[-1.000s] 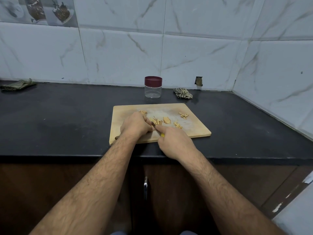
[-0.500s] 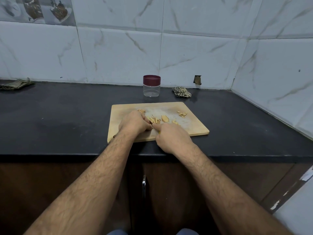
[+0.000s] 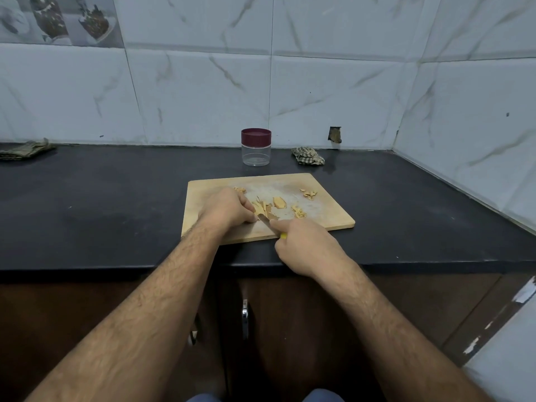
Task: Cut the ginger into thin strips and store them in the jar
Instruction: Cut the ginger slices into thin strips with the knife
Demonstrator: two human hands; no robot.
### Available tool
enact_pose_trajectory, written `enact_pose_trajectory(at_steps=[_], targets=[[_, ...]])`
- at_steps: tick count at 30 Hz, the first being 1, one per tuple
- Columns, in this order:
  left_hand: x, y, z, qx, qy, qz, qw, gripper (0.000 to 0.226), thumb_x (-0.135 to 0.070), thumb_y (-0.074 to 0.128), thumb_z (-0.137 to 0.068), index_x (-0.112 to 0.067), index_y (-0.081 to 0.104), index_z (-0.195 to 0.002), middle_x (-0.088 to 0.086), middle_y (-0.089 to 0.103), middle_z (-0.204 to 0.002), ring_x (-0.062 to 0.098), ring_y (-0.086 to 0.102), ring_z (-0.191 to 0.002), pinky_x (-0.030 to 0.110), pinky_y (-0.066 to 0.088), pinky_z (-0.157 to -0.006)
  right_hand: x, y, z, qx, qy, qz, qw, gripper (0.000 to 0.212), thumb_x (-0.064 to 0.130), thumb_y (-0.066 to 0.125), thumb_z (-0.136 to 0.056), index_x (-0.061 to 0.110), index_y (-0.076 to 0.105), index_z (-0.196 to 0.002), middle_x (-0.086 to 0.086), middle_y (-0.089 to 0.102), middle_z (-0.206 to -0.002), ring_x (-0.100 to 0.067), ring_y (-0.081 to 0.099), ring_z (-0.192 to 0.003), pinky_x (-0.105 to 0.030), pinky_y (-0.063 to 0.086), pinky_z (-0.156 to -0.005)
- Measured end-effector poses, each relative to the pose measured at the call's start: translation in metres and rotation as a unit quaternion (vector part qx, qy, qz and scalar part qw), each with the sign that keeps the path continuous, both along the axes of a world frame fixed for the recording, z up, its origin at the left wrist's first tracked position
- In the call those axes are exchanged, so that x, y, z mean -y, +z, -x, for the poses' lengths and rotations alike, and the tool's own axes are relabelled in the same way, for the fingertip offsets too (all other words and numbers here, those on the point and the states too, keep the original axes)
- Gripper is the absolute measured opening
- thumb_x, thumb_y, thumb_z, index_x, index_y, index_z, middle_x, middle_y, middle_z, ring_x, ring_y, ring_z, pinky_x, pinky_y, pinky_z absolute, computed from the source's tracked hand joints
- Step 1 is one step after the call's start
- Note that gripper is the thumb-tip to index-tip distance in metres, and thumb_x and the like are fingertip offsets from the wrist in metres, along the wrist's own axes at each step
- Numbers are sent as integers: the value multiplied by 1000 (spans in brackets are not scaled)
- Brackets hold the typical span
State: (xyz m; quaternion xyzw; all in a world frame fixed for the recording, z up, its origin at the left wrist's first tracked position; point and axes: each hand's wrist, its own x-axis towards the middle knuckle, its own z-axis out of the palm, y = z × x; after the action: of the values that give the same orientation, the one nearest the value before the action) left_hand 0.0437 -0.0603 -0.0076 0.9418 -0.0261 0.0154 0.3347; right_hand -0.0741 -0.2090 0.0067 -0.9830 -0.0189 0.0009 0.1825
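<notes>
My left hand (image 3: 229, 208) curls its fingers (image 3: 247, 205) down onto a small heap of ginger strips (image 3: 262, 209) near the middle of the cutting board (image 3: 333, 216), pinning the heap at its left side. My right hand (image 3: 304, 246) grips a knife (image 3: 265, 220) with a yellow handle, of which only a small part shows at the near side of the fist; the forefinger (image 3: 280, 226) lies straight along the back of the blade, the other fingers wrapped under, and the blade tip meets the ginger just beside the left fingertips. One wider slice (image 3: 280, 202) lies just right of the heap, with smaller scraps farther right and toward the far right corner of the board. The board rests on a black counter (image 3: 116, 204), near its front edge. Beyond the board stands a clear jar (image 3: 256, 147) with its dark red lid on, close to the tiled wall (image 3: 333, 97). A crumpled cloth (image 3: 308, 155) lies right of the jar; another cloth (image 3: 26, 149) lies at the far left.
</notes>
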Motion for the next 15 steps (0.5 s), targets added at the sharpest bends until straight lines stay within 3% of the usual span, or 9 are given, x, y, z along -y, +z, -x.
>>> enact_pose_trajectory(at_steps=[4, 10, 15], targets=[[-1, 0, -1, -4, -7, 5, 1000, 15, -23, 83, -74, -31, 71, -69, -17, 68, -87, 9, 61, -97, 35, 53, -90, -1, 1, 1, 2, -5, -40, 999, 54, 18, 44, -94, 38, 46, -144, -1, 58, -131, -21, 60, -101, -38, 56, -83], [-1, -2, -1, 0, -2, 14, 1000, 15, -23, 83, -73, -31, 72, -70, -18, 67, -85, 9, 62, -95, 35, 54, -89, -6, -2, -2, 10, -20, -49, 999, 55, 18, 43, -94, 34, 43, -147, -1, 54, -140, -23, 52, -120, -37, 50, -94], [-2, -4, 0, 8, 6, 29, 1000, 16, -23, 85, -70, -29, 70, -69, -20, 64, -82, 10, 62, -96, 37, 53, -91, -6, 0, -2, 21, -25, -67, 997, 48, 17, 43, -94, 28, 50, -140, 0, 59, -133, -21, 61, -100, -40, 54, -87]])
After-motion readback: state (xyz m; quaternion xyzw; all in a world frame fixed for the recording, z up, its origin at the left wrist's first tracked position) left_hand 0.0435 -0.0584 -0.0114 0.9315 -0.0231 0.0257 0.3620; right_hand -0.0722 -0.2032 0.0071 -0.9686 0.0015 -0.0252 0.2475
